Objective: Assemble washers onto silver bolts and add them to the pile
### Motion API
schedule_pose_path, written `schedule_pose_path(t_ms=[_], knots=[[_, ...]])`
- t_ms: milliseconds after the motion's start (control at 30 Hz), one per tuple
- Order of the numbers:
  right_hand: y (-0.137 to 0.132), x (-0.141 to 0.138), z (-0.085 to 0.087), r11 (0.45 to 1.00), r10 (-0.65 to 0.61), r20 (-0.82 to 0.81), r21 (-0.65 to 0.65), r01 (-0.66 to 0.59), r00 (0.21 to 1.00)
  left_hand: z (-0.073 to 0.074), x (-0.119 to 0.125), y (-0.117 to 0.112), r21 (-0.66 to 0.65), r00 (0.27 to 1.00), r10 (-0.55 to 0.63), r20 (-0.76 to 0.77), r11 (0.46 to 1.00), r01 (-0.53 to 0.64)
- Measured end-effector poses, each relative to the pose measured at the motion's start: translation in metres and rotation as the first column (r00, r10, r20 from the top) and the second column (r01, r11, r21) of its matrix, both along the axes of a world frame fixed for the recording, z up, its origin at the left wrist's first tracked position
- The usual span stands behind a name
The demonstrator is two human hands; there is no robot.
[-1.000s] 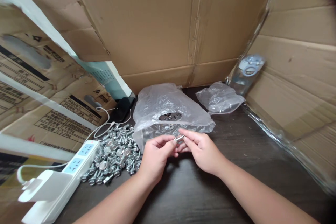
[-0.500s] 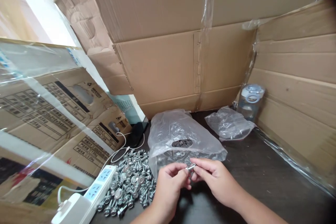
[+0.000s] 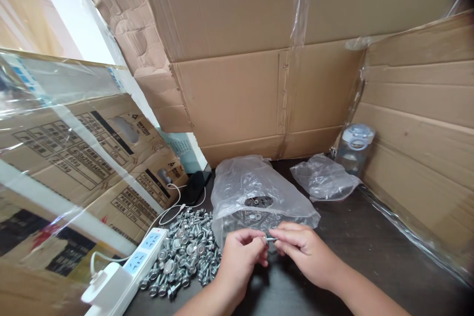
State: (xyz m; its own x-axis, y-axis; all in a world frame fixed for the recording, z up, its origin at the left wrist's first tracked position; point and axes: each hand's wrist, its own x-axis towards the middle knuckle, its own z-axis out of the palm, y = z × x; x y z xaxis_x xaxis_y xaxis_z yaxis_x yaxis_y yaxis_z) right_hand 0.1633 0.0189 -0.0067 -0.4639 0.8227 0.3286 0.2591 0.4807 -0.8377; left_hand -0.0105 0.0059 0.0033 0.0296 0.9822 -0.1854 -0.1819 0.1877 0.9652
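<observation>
A small metal bolt (image 3: 270,239) is held level between my two hands, just in front of the plastic bag. My left hand (image 3: 244,252) pinches one end of it, where a wider part shows beside the fingertips. On the other end, the thumb and fingers of my right hand (image 3: 301,247) are closed; those fingertips hide that end. A heap of bolts (image 3: 185,254) lies on the table to the left of my left hand. Behind my hands, a translucent plastic bag (image 3: 255,177) holds washers (image 3: 258,217) and other small metal parts, partly seen through it.
A white power strip (image 3: 144,256) with a plugged-in charger (image 3: 107,281) stands left of the heap. Behind it are a cable and a black phone (image 3: 196,187). A crumpled plastic bag (image 3: 326,177) and a clear bottle (image 3: 353,150) stand at the back right. Cardboard walls (image 3: 229,103) enclose the dark table (image 3: 355,227).
The bolt has turned from slanted to nearly level between my fingers. My right hand has shifted slightly right. The whole view has moved a little.
</observation>
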Motion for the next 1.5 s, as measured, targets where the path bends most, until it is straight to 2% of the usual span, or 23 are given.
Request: schedule_pose_path(t_ms=[67,200,267,400,500,633,733,867,1000,1200,1367,1500], knots=[[0.0,-0.001,-0.003,1.0,0.0,0.002,-0.018,0.0,1.0,0.0,0.0,0.0,0.005,1.0,0.006,0.001,1.0,-0.006],[-0.002,-0.006,-0.008,0.976,0.026,-0.116,-0.213,-0.05,0.993,0.002,-0.001,-0.001,0.054,0.998,-0.011,-0.059,0.998,0.014],[-0.002,-0.007,-0.008,0.965,0.017,-0.148,-0.255,-0.055,0.989,0.003,-0.001,-0.002,0.073,0.997,-0.036,-0.07,0.996,0.041],[-0.003,-0.005,-0.003,0.994,-0.034,-0.081,-0.108,0.025,0.996,0.002,-0.001,-0.001,0.003,0.997,-0.065,0.033,0.998,0.065],[-0.002,-0.002,0.0,0.999,-0.032,-0.071,-0.008,0.032,0.997,0.002,0.0,0.0,-0.096,0.987,-0.107,0.123,0.988,0.119],[-0.001,0.001,0.0,0.999,-0.037,-0.044,0.005,0.037,0.998,0.002,0.0,-0.001,-0.186,0.974,-0.118,0.194,0.97,0.154],[0.001,0.002,-0.004,0.999,-0.023,-0.024,-0.047,0.022,0.999,0.002,0.0,-0.001,-0.119,0.981,-0.122,0.15,0.983,0.14],[0.002,0.001,-0.013,0.984,0.036,-0.059,-0.173,-0.045,0.998,0.001,-0.002,0.001,0.031,0.993,-0.115,-0.023,0.993,0.116],[0.002,-0.005,-0.018,0.924,0.019,-0.202,-0.37,-0.094,0.979,-0.001,-0.004,0.001,0.156,0.983,-0.096,-0.157,0.98,0.121],[0.003,-0.01,-0.013,0.873,-0.07,-0.399,-0.468,-0.137,0.914,-0.003,-0.006,0.001,0.316,0.972,-0.073,-0.224,0.938,0.144],[0.005,-0.011,-0.013,0.866,-0.139,-0.459,-0.487,-0.118,0.877,-0.002,-0.004,-0.001,0.327,0.971,-0.069,-0.23,0.934,0.144],[0.005,-0.011,-0.013,0.842,-0.123,-0.528,-0.504,-0.193,0.84,0.0,-0.002,-0.002,0.304,0.974,-0.051,-0.223,0.945,0.119]])
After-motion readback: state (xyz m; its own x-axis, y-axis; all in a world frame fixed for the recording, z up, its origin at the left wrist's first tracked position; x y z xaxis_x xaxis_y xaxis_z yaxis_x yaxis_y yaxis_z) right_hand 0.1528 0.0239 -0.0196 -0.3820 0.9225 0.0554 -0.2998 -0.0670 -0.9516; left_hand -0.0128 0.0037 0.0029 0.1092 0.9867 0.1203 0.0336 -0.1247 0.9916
